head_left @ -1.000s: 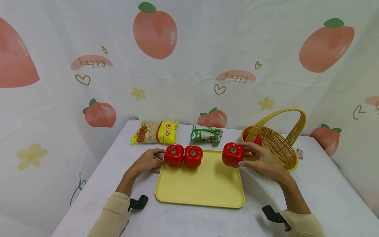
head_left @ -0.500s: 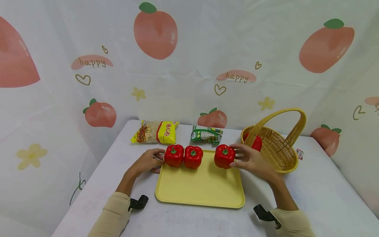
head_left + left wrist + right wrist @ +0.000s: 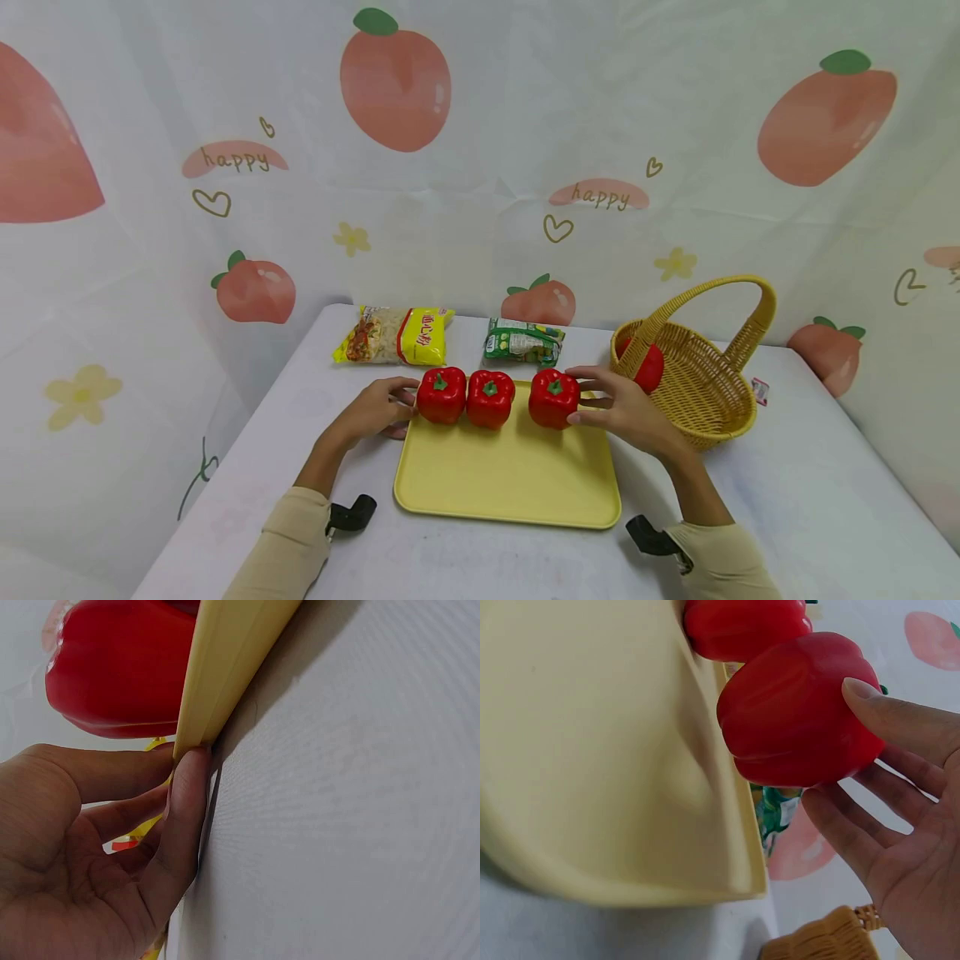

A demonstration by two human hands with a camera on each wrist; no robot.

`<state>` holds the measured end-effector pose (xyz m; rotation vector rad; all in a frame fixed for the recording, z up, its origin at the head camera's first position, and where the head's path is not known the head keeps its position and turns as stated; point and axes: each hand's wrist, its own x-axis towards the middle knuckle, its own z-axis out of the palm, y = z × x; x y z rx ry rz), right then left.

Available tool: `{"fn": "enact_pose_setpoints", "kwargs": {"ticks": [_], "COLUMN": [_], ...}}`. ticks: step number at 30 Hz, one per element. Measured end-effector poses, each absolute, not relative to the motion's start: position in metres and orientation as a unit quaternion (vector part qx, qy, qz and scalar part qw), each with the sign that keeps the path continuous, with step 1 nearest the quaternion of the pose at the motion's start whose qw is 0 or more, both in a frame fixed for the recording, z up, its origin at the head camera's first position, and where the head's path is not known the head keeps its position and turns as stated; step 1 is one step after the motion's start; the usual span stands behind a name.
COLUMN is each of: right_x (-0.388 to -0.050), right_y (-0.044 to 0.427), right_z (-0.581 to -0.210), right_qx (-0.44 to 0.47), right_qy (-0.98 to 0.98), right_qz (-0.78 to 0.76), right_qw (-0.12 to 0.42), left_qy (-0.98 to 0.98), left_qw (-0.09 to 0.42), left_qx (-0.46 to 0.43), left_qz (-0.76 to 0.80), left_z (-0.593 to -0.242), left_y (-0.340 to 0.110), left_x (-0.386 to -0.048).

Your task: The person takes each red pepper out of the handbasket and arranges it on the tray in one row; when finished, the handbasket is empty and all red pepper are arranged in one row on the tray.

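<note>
My right hand (image 3: 630,410) holds a red bell pepper (image 3: 551,407) by its right side, thumb and fingers on either side. In the right wrist view this pepper (image 3: 799,712) hangs over the tray's far part, above a shadow. Two more red bell peppers, a left one (image 3: 437,404) and a middle one (image 3: 489,407), sit side by side at the back left of the yellow tray (image 3: 510,479). At the tray's left edge is my left hand (image 3: 372,408). The left wrist view shows its thumb and fingers pinching the tray rim (image 3: 217,667).
A yellow wicker basket (image 3: 701,396) with a tall handle stands right of the tray, a red item (image 3: 651,369) inside it. Behind the tray lie a yellow noodle-like bag (image 3: 393,335) and a green packet (image 3: 522,340). A patterned cloth hangs at the back.
My right hand has carried the bell pepper leftward over the tray, closer to the other two. The left hand and the tray have stayed in place.
</note>
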<state>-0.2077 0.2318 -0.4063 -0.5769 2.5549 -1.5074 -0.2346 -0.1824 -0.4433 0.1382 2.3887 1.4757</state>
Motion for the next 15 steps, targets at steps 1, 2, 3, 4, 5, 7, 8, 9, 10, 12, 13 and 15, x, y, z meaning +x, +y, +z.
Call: {"fn": "enact_pose_setpoints", "kwargs": {"ticks": [1, 2, 3, 4, 5, 7, 8, 9, 10, 12, 13, 15], "right_x": [-0.2083, -0.209, -0.2095, -0.2101, -0.2105, -0.2111, -0.2111, -0.2111, -0.2112, -0.2109, -0.2108, -0.2107], "right_y": [0.2308, 0.2302, 0.2292, 0.2284, 0.2277, 0.2265, 0.2259, 0.2252, 0.2249, 0.2242, 0.2239, 0.2235], "right_z": [-0.4071, -0.4081, -0.4088, -0.4095, -0.4102, -0.412, -0.4129, -0.4135, -0.4144, -0.4158, -0.4163, -0.4167], "right_qx": [-0.191, -0.192, -0.19, -0.189, -0.188, -0.187, -0.185, -0.182, -0.185, -0.19, -0.191, -0.194], "right_qy": [0.842, 0.841, 0.84, 0.839, 0.837, 0.835, 0.835, 0.834, 0.832, 0.828, 0.826, 0.823], "right_qz": [-0.5, -0.501, -0.505, -0.506, -0.509, -0.512, -0.513, -0.516, -0.517, -0.522, -0.524, -0.527], "right_qw": [0.062, 0.063, 0.064, 0.065, 0.067, 0.071, 0.072, 0.075, 0.078, 0.082, 0.084, 0.085], "left_qy": [0.838, 0.837, 0.837, 0.837, 0.838, 0.838, 0.839, 0.839, 0.839, 0.838, 0.838, 0.838], "left_qw": [0.165, 0.165, 0.165, 0.165, 0.165, 0.166, 0.166, 0.166, 0.165, 0.165, 0.165, 0.166], "left_qx": [0.049, 0.049, 0.048, 0.048, 0.048, 0.047, 0.047, 0.046, 0.046, 0.045, 0.045, 0.045], "left_qz": [0.519, 0.519, 0.519, 0.519, 0.519, 0.518, 0.517, 0.517, 0.517, 0.517, 0.518, 0.518], "left_z": [-0.4434, -0.4435, -0.4435, -0.4436, -0.4437, -0.4439, -0.444, -0.4439, -0.4439, -0.4437, -0.4435, -0.443], "left_y": [-0.1823, -0.1822, -0.1821, -0.1819, -0.1818, -0.1816, -0.1815, -0.1814, -0.1814, -0.1815, -0.1816, -0.1819], "left_x": [-0.2346, -0.2346, -0.2346, -0.2345, -0.2345, -0.2344, -0.2344, -0.2344, -0.2344, -0.2344, -0.2344, -0.2344]}}
